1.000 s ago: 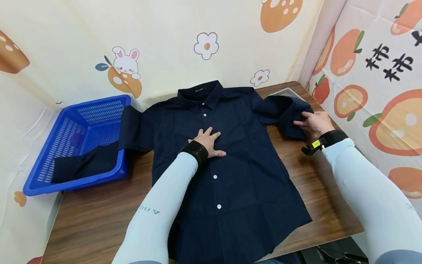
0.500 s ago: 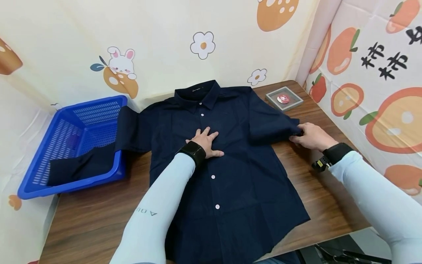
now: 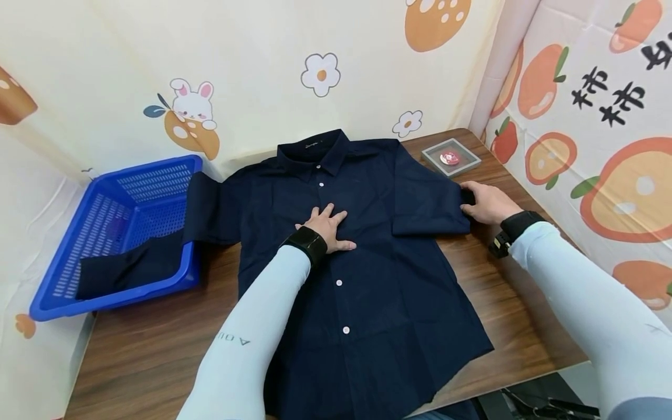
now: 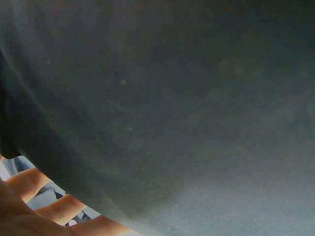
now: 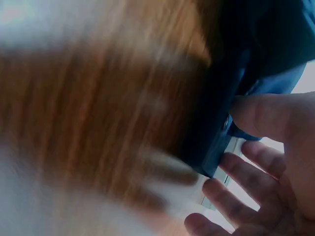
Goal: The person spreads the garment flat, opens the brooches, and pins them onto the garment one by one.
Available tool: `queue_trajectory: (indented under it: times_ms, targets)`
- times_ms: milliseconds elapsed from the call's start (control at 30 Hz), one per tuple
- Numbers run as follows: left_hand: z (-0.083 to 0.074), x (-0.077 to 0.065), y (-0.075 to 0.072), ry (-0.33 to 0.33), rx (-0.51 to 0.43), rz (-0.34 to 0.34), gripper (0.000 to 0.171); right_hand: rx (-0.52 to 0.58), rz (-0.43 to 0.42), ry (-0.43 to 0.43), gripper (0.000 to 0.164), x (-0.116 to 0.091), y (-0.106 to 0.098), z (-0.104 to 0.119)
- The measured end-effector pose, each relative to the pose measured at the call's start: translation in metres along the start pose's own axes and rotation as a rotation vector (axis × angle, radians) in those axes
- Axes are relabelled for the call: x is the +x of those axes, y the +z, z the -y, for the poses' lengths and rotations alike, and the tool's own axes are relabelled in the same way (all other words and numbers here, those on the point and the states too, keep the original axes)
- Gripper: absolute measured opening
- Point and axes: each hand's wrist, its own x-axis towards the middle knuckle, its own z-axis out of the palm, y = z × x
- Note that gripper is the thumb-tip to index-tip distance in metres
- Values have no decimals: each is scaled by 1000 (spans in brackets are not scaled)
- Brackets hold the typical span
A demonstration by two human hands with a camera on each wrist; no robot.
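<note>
A dark navy button-up shirt lies front up, its collar toward the wall and white buttons down the middle. My left hand rests on the chest with fingers spread; in the left wrist view, dark cloth fills most of the frame beside the fingers. At the right, my right hand pinches the end of the shirt's right-side sleeve, which lies short and broad. The right wrist view has the thumb on the dark cloth edge and the other fingers loosely bent beside it.
A blue perforated basket stands at the left, the other sleeve draping over its rim into it. A small grey-framed box with a red disc sits at the back right of the wooden table. Printed curtains hang behind.
My right hand has drawn the raised, twisted sleeve down and laid it flat, uncovering the framed box, then shifted slightly up and left. My left hand has stayed on the chest.
</note>
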Motion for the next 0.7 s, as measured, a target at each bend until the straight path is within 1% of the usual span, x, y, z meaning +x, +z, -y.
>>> queue_trajectory:
  times_ms: [133, 267, 400, 567, 700]
  targets:
    - [0, 2, 2, 2, -3, -6, 90, -61, -17, -16, 48, -1, -2, -7]
    - [0, 1, 2, 10, -2, -16, 90, -100, 1, -8, 44, -15, -7, -17]
    - [-1, -2, 0, 14, -9, -14, 89, -107, 28, -1, 49, -35, -12, -29]
    - [0, -2, -2, 13, -10, 2, 89, -128, 51, 19, 55, -62, -13, -40]
    - [3, 1, -2, 8, -8, 8, 91, -148, 67, 13, 64, -76, -13, -44]
